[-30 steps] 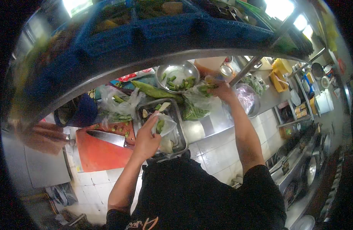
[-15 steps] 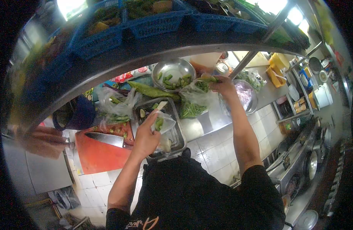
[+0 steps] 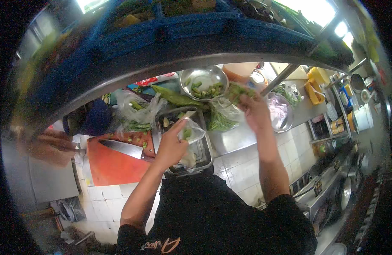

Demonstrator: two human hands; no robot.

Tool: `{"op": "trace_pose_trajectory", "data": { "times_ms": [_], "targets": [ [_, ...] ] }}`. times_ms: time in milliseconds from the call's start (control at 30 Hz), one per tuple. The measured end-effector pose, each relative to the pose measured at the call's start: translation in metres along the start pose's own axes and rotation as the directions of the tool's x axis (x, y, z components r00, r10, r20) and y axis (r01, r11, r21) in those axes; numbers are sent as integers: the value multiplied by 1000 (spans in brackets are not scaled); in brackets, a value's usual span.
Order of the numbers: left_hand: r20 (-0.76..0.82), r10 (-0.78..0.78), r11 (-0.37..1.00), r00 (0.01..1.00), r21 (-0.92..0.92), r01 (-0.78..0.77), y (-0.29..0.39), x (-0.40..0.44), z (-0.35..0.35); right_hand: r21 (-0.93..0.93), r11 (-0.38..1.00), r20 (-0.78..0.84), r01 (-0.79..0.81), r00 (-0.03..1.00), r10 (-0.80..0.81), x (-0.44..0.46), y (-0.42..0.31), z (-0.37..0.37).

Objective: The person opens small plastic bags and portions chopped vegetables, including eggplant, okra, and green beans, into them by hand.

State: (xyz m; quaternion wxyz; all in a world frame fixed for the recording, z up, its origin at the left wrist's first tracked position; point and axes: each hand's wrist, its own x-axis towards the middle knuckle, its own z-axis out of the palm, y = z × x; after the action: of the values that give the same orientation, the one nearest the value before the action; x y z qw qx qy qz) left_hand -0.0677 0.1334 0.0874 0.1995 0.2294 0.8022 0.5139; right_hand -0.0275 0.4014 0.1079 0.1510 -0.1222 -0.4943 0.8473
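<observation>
My left hand (image 3: 172,146) is closed around a clear plastic bag (image 3: 196,132) with green vegetable pieces inside, above a metal tray (image 3: 209,155). A pale strip (image 3: 187,114) sticks out past its fingers. Further right, my right hand (image 3: 256,109) is blurred, its fingers closed on green vegetable pieces (image 3: 239,91). Just left of it lies an open plastic bag of cut green vegetables (image 3: 222,119). Behind that bag stands a steel bowl (image 3: 204,75) holding several green chunks. A long green gourd-like vegetable (image 3: 175,97) lies behind the tray.
A large knife (image 3: 121,148) rests on the red cutting board (image 3: 115,168) to the left. Another metal bowl (image 3: 281,112) stands right of my right hand. Overhead runs a shelf edge (image 3: 170,59) with blue baskets (image 3: 191,27); its metal post (image 3: 285,76) is near my right hand.
The camera view has shifted, so the counter items appear further right. My right hand has drawn slightly down and toward me, still with green pieces. The left hand keeps its bag over the tray.
</observation>
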Motion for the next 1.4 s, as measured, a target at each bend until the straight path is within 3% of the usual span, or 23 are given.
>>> {"op": "trace_pose_trajectory", "data": {
  "times_ms": [100, 133, 233, 300, 433, 533, 633, 733, 833, 933, 1033, 1067, 1133, 1167, 1233, 1267, 1367, 1400],
  "targets": [
    [59, -59, 986, 997, -151, 67, -9, 5, 4, 259, 952, 100, -165, 985, 144, -36, 45, 46],
    [86, -76, 976, 993, -198, 92, -13, 6, 5, 226, 954, 169, -196, 973, 160, -44, 61, 56],
    [50, -118, 919, 992, -372, 129, -3, 4, 4, 99, 973, 163, -207, 968, 190, -48, 107, 55],
    [-7, -52, 941, 999, -336, 47, -13, 5, 3, -263, 958, 226, -110, 959, 172, -44, 118, 51],
    [-104, 81, 994, 991, -65, -88, -16, 4, 3, -721, 682, 341, 120, 919, 199, -40, 97, 59],
    [-122, 191, 977, 974, 122, -176, -25, 5, 8, -814, 296, 573, 500, 774, 269, -30, 83, 71],
    [-146, 202, 976, 968, 111, -187, -25, 4, 10, -787, 185, 617, 589, 755, 222, -28, 82, 80],
    [-246, 306, 936, 920, 255, -244, -14, -1, 7, -795, 50, 586, 604, 745, 320, -26, 72, 88],
    [-244, 298, 937, 923, 259, -234, -1, -5, -7, -842, -162, 396, 514, 794, 461, -27, 43, 114],
    [-283, 408, 884, 868, 361, -298, 6, -12, -18, -759, -32, 585, 651, 702, 405, -36, 14, 121],
    [-311, 350, 936, 883, 85, -341, 23, -24, -31, -607, -207, 729, 767, 641, 239, -30, 12, 118],
    [-319, 333, 938, 887, 13, -348, 18, -22, -35, -724, -234, 538, 649, 743, 398, -21, 3, 128],
    [-337, 309, 922, 889, -123, -367, 0, -12, -50, -722, -109, 613, 683, 706, 355, -21, -11, 128],
    [-321, 329, 935, 888, -22, -354, -4, -8, -53, -715, -42, 648, 698, 684, 336, -22, -16, 129],
    [-269, 357, 931, 894, 175, -319, -14, -5, -51, -650, 24, 735, 760, 620, 275, -21, -26, 136],
    [-104, 272, 951, 957, 184, -250, -28, 0, -44, -611, 49, 775, 790, 585, 238, -18, -34, 141],
    [113, 364, 885, 924, 266, -381, -76, 19, 4, -676, 37, 659, 736, 582, 477, -18, -48, 182],
    [147, 362, 919, 921, 111, -379, -88, 28, 13, -664, 1, 652, 748, 578, 491, -15, -43, 188]
  ]
}}
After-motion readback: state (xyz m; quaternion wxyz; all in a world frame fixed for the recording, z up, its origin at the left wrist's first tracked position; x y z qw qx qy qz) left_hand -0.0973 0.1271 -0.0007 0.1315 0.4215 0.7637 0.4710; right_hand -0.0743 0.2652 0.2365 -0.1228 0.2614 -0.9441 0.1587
